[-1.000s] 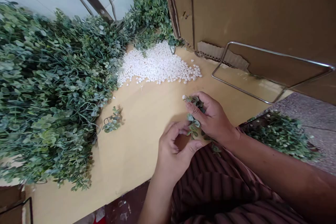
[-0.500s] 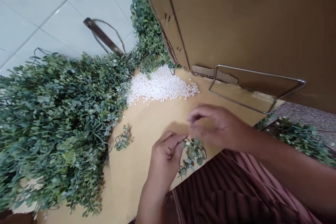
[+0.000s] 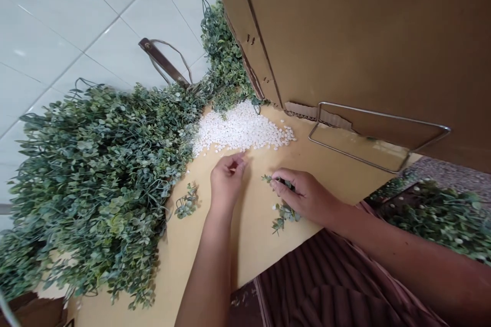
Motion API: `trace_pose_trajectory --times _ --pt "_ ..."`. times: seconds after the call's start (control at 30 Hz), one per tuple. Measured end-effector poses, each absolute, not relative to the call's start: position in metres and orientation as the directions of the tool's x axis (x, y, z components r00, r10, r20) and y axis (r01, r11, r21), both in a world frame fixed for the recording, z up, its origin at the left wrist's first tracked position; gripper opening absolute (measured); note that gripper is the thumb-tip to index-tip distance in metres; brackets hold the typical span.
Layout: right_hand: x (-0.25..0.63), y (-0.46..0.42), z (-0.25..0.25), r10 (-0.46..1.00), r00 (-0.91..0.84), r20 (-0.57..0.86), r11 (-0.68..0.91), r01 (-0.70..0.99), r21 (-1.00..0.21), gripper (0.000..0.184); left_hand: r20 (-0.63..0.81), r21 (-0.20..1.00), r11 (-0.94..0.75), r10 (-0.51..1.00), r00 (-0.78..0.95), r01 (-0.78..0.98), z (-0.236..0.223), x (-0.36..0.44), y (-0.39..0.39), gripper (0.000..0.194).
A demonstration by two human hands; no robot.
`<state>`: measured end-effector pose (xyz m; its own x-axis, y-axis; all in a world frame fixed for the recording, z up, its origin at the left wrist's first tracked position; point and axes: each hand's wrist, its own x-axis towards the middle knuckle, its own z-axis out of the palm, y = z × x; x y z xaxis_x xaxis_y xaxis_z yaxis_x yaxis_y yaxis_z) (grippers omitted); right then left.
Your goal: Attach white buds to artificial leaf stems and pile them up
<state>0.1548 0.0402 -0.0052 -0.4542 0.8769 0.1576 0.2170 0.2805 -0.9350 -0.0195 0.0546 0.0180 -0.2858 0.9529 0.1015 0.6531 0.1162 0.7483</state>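
My left hand (image 3: 226, 179) is just in front of a heap of small white bead-like pieces (image 3: 241, 125). Its thumb and fingertips are pinched together; what they hold, if anything, is too small to make out. My right hand (image 3: 307, 195) grips a green leafy sprig (image 3: 283, 217). Leaves stick out above and below its curled fingers, and the part inside the grip is hidden. A white speck shows on the lower leaves. Left of my left hand, a loose leafy sprig (image 3: 186, 201) lies on the tan board (image 3: 253, 245).
A large mass of green foliage (image 3: 107, 179) covers the left side. Behind it is a dark strip with a cord loop (image 3: 163, 61). A cardboard box (image 3: 345, 36) rises at the back right, fronted by a metal wire frame (image 3: 360, 157). More foliage (image 3: 433, 214) sits at right.
My left hand has let go of the sprig and moved up to the white heap. My right hand has come down and closed on the sprig. The camera view has shifted slightly.
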Motion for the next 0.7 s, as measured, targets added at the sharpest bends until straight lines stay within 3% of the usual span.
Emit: trace_pose_trajectory --times 0.17,0.27,0.33,0.4,0.5,0.6,0.7 --pt "0.151 0.043 -0.009 0.894 -0.425 0.142 0.264 0.243 -0.933 0.022 0.188 0.471 0.178 0.936 -0.296 0.864 -0.002 -0.027 0.09 0.018" --pt "0.152 0.042 -0.008 0.892 -0.432 0.138 0.268 0.258 -0.928 0.019 0.206 0.449 0.157 0.94 -0.273 0.88 -0.005 -0.026 0.094 0.015" --pt "0.153 0.043 -0.008 0.895 -0.428 0.128 0.256 0.257 -0.932 0.018 0.203 0.5 0.139 0.941 -0.272 0.855 -0.003 -0.025 0.092 0.013" --pt "0.152 0.044 -0.009 0.904 -0.413 0.112 0.23 0.249 -0.941 0.018 0.148 0.672 0.144 0.935 -0.323 0.727 0.001 -0.023 0.085 0.01" --pt "0.151 0.045 -0.009 0.923 -0.374 0.092 0.181 0.21 -0.961 0.018 -0.051 0.94 0.175 0.922 -0.384 0.294 0.011 -0.014 0.064 0.011" --pt "0.15 0.045 -0.009 0.924 -0.366 0.107 0.169 0.142 -0.975 0.021 -0.181 0.983 0.174 0.92 -0.347 -0.051 0.019 -0.001 0.036 0.023" --pt "0.148 0.043 -0.007 0.913 -0.388 0.125 0.175 0.097 -0.98 0.024 -0.246 0.963 0.191 0.912 -0.327 -0.19 0.02 0.01 0.013 0.025"
